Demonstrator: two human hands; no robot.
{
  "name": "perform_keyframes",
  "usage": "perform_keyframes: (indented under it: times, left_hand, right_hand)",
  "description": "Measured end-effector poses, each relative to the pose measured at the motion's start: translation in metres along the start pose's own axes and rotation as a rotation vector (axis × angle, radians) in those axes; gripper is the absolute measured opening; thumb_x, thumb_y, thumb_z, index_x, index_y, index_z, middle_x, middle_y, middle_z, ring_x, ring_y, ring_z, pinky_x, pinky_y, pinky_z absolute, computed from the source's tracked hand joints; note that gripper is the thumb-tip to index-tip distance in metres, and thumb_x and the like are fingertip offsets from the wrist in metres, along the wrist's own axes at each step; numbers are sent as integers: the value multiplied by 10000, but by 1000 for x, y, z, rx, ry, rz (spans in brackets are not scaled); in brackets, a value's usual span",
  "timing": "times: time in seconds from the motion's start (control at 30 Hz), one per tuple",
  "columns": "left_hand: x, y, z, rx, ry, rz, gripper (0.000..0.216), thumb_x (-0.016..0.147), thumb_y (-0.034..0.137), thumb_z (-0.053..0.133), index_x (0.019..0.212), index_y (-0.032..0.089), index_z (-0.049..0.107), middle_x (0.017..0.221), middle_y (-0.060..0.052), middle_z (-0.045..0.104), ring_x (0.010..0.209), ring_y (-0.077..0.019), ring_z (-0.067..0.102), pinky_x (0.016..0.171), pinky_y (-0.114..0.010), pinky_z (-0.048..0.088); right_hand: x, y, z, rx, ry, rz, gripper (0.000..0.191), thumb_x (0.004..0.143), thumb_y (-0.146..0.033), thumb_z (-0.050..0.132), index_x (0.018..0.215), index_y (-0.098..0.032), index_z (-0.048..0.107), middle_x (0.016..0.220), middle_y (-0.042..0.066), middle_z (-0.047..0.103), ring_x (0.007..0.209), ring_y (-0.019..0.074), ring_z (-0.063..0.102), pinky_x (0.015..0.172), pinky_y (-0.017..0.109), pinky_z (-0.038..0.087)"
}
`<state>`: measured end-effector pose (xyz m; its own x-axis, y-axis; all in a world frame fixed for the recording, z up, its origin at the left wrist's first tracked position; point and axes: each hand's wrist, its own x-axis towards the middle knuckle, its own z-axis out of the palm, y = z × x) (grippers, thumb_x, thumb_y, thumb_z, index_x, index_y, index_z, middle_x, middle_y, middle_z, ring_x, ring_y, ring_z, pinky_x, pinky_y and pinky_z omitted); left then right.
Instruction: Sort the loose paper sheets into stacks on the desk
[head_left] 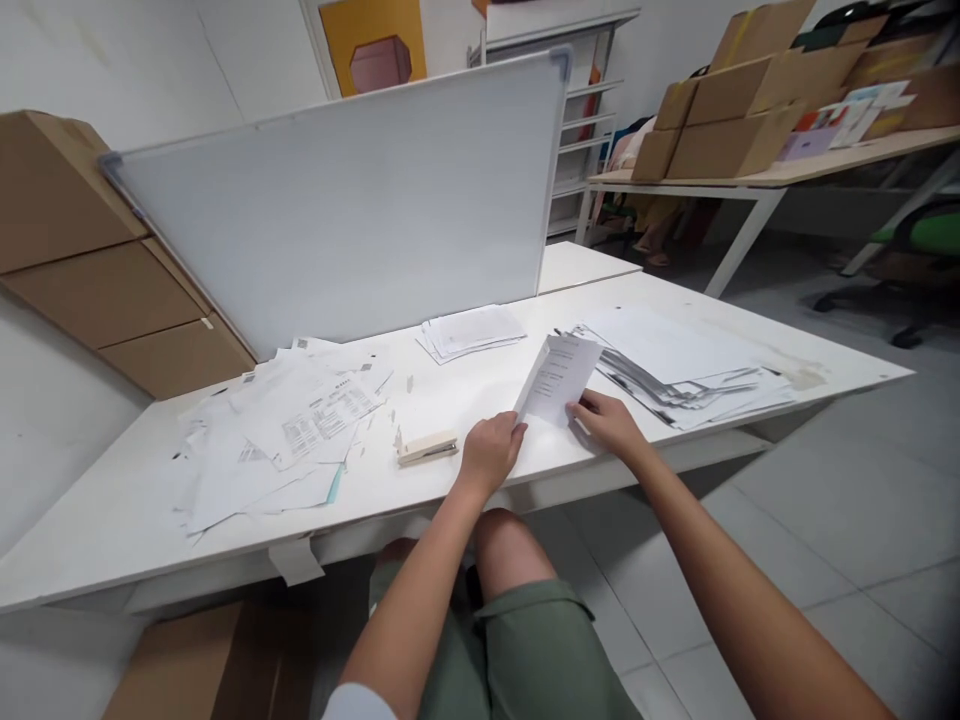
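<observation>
My left hand (491, 452) and my right hand (609, 421) both grip a small bundle of white printed sheets (559, 378), held on edge and tilted just above the white table (525, 455). The left fingers pinch its lower left corner, the right fingers its lower right edge. A cream stapler (427, 447) lies flat on the table just left of my left hand. A spread stack of printed papers (675, 370) lies to the right of the bundle.
A messy heap of papers (277, 430) covers the table's left part. A small neat stack (471, 331) lies at the foot of a whiteboard (352, 200) leaning upright. Cardboard boxes (97, 250) stand left; another table with boxes (735, 120) is far right.
</observation>
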<state>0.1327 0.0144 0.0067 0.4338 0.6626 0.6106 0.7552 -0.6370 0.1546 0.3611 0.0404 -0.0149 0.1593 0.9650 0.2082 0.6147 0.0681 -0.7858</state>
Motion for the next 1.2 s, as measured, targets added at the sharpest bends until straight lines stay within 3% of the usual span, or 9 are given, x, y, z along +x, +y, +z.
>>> perform_keyframes:
  times: [0.1,0.3,0.43,0.6,0.73,0.97,1.2]
  left_hand:
    - [-2,-1,-2,-20,84,-2,263,954,323,311,973,165,520,755,-44,631,652,-176,590,604,-301,432]
    - [-5,-1,-5,-110,193,54,190,930,203,331,1032,178,490,908,-69,630,846,-177,599,737,-320,486]
    - [-9,0,-8,-194,236,81,222,906,145,353,1094,192,462,975,-63,621,917,-161,586,796,-310,501]
    - [-14,-1,-9,-263,301,-3,204,906,150,364,1082,197,455,934,-65,604,874,-169,582,740,-318,504]
    - [-14,-3,-8,-330,310,-95,178,916,170,349,1045,211,463,900,-50,589,840,-160,581,736,-315,495]
    - [-8,-10,-10,-454,238,-329,184,946,245,317,1046,216,468,942,-53,585,898,-155,576,788,-301,467]
    - [-8,-11,-9,-482,133,-437,242,950,277,285,1085,226,478,918,-46,639,810,-165,609,733,-306,470]
  right_hand:
    - [1,-2,-2,63,-46,-4,328,729,-423,553,886,-174,699,885,82,718,835,286,632,700,335,470]
    - [11,-5,-5,604,-252,141,385,744,-488,634,1036,-239,652,1099,55,687,978,248,631,794,308,509]
    - [8,-2,-3,589,-304,232,399,683,-449,699,971,-173,673,986,96,712,881,273,656,738,332,526]
    - [1,4,-5,633,-305,230,418,676,-480,682,928,-147,690,909,108,725,813,275,669,717,344,539]
    - [0,5,-4,549,-288,216,439,679,-520,666,849,-115,691,827,128,722,726,267,658,596,322,522]
    - [7,3,1,515,-250,177,488,688,-546,629,899,-111,690,861,127,726,811,285,666,632,315,519]
    - [12,9,6,368,-171,265,500,638,-561,641,806,-93,698,777,139,724,674,262,639,528,306,459]
